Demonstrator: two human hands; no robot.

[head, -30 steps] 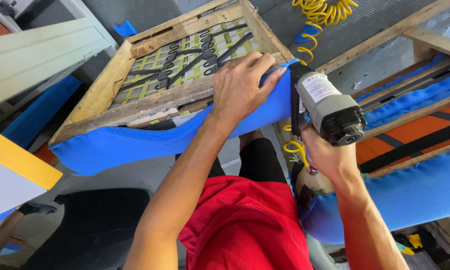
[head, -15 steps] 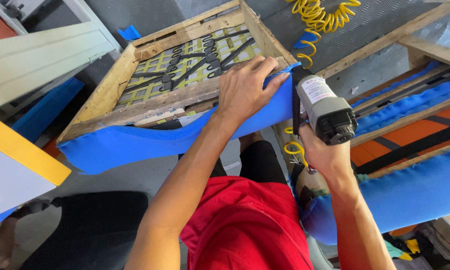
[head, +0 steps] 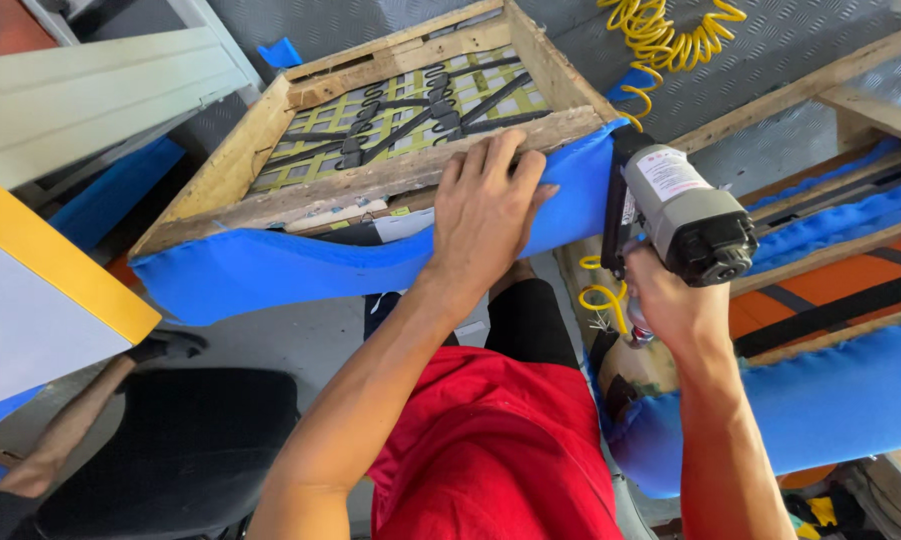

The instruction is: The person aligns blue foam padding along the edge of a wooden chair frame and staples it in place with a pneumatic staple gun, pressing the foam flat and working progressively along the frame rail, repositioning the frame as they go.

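A wooden seat frame [head: 240,165] with yellow webbing and black springs stands tilted in front of me. Blue fabric [head: 270,270] is wrapped over its near rail. My left hand [head: 485,205] lies flat on that fabric, fingers over the rail's edge, pressing it against the wood. My right hand [head: 670,305] grips a grey pneumatic staple gun [head: 685,215], whose black nose sits against the blue fabric at the frame's right corner, right next to my left hand.
A yellow coiled air hose [head: 670,40] hangs above the gun. Another wooden frame with blue padding [head: 830,400] lies at the right. A black seat [head: 185,440] is at lower left, beside a white and yellow panel [head: 40,300]. A person's arm [head: 65,430] shows at lower left.
The view has shifted slightly. Both hands keep their places on the fabric and the staple gun; the gun stays at the frame's right corner.
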